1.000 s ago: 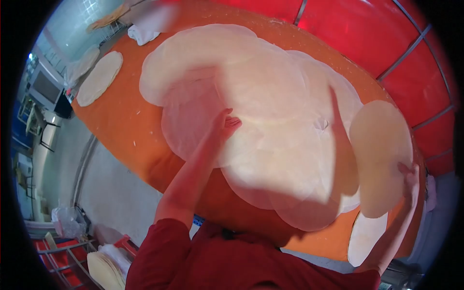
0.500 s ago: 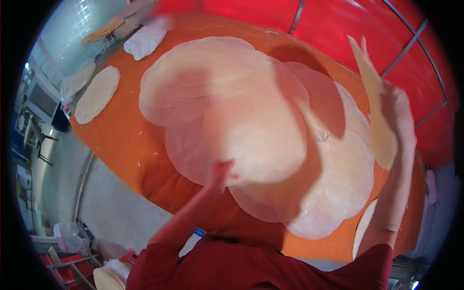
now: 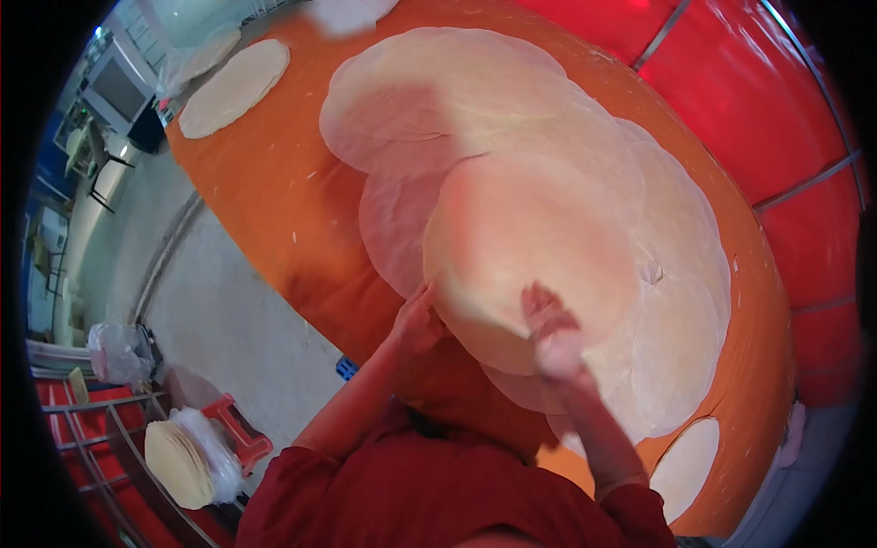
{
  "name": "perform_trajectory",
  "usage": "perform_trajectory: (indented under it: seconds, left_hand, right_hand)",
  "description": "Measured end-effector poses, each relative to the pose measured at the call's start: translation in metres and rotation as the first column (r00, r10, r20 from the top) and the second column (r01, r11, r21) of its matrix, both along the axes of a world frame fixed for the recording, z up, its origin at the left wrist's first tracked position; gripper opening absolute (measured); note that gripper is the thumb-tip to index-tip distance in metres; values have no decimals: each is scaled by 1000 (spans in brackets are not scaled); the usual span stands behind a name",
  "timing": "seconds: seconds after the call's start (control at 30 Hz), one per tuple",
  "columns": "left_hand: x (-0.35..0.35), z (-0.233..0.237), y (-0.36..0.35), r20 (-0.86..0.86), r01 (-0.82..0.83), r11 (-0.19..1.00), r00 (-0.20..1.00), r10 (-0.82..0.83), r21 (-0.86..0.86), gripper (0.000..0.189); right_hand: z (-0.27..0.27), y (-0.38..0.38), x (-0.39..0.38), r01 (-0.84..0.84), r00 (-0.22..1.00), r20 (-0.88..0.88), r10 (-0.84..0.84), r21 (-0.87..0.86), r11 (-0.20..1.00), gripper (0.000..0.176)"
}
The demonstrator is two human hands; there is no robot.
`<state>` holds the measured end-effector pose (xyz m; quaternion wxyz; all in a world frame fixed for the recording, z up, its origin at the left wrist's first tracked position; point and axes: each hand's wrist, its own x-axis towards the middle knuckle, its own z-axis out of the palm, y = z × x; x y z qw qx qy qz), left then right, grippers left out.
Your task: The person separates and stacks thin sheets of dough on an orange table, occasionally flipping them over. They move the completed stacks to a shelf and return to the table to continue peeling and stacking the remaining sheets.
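Head-worn view, facing forward and down (a lone camera), fairly near, edges perhaps warped

Both arms [image 3: 359,398] reaching out front, lol.
Left hand [image 3: 417,320]'s angled kinda inward, right hand [image 3: 554,336]'s open, fingers [image 3: 545,306] pointing forward and a bit left.

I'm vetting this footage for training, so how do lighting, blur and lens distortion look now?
Head view: wide lens bows the orange table, corners black; shadow dims the pale round sheets at upper left; glare streaks the red sheeting; the white bundle at the top is smeared; the right hand looks soft.
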<state>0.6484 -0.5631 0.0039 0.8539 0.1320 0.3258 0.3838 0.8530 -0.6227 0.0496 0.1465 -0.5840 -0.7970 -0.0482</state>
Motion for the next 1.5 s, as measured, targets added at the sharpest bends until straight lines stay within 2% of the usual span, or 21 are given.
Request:
perform_trajectory:
  seconds: [0.27, 0.3, 0.33, 0.37, 0.5, 0.53, 0.6, 0.7, 0.77, 0.8, 0.87, 0.93, 0.97, 1.03, 1.2, 1.27, 1.3, 1.33, 1.37, 1.43, 1.5]
  left_hand:
    - [1, 4, 8, 443, 103, 994, 890, -113, 47, 35]
    - [-3, 5, 11, 441, 99, 994, 891, -111, 49, 35]
    - [-8, 6, 14, -124, -75, 952, 986, 116, 297, 33]
    - [-14, 7, 18, -558, -67, 819, 700, 445, 570, 31]
    - [-53, -12, 51, -691, -219, 897, 577, 436, 383, 33]
    - [-57, 1, 58, -661, -174, 962, 699, 271, 210, 33]
    - [-65, 9, 71, -591, -99, 994, 800, 105, 43, 33]
    - [-73, -2, 83, -888, 3, 993, 448, 105, 119, 22]
    - [-79, -15, 87, -889, 433, 807, -29, 458, 402, 16]
    - [-80, -21, 87, -892, 429, 812, -31, 451, 396, 16]
    - [-81, -28, 89, -496, -86, 958, 841, 218, 275, 22]
    - [-71, -6, 79, -79, -99, 976, 990, 116, 197, 29]
    - [-66, 4, 73, 369, -63, 991, 929, 14, 121, 36]
    - [-60, 12, 72, 408, -42, 993, 913, -7, 111, 44]
    - [-40, 23, 77, 452, -62, 993, 892, 8, 105, 50]
    - [-50, 26, 77, 438, 6, 992, 897, -62, 129, 49]
    - [-51, 36, 75, 401, -18, 1000, 916, 8, 21, 49]
    - [-52, 45, 73, 353, -47, 996, 933, 72, -80, 49]
    - [-60, 26, 69, 358, 7, 998, 934, 18, -69, 49]
    - [-77, -22, 58, 486, 22, 995, 873, 29, -98, 51]
    - [-86, -28, 31, 394, -44, 996, 916, 70, -75, 50]
  right_hand:
    - [-27, -23, -44, 97, 988, -133, -79, 138, 986, 40]
    - [-47, -20, -13, 159, 946, -236, -220, -254, 954, 28]
    - [-29, -8, 0, 156, 851, -407, -332, -407, 900, 24]
    - [-7, 7, 14, 144, 694, -572, -437, -485, 863, 22]
    - [103, 78, 98, 268, 24, -947, -319, -302, 915, 21]
    - [168, 84, 78, 382, 519, -690, -505, -342, 859, 23]
    - [219, 87, 35, 503, 803, -184, -567, -300, 810, 28]
    - [197, 93, 0, 366, 931, -19, -366, 42, 930, 29]
    - [132, 102, -22, 166, 976, 119, -181, 127, 978, 24]
    - [82, 107, -35, 128, 991, -55, -123, 110, 986, 25]
    - [24, 104, -63, 119, 978, 200, -52, -339, 933, 31]
    - [9, 105, -83, 115, 993, 82, -81, -619, 777, 36]
    - [-6, 96, -89, 105, 994, 78, -72, -623, 775, 36]
    - [-25, 75, -100, -72, 965, -248, 88, 72, 995, 42]
    - [-4, 73, -103, -17, 991, -119, 52, 278, 960, 41]
    - [6, 81, -86, 75, 980, -139, -142, -402, 913, 30]
    - [-1, 81, -83, -39, 989, -143, 29, -70, 997, 21]
    - [30, 76, -88, -98, 994, 18, 109, -314, 944, 24]
    - [33, 68, -94, -116, 993, 37, 111, 165, 979, 26]
    - [59, 45, -107, -112, 985, 139, 103, 62, 992, 27]
    - [51, 10, -133, -277, 628, 773, -86, 326, 904, 22]
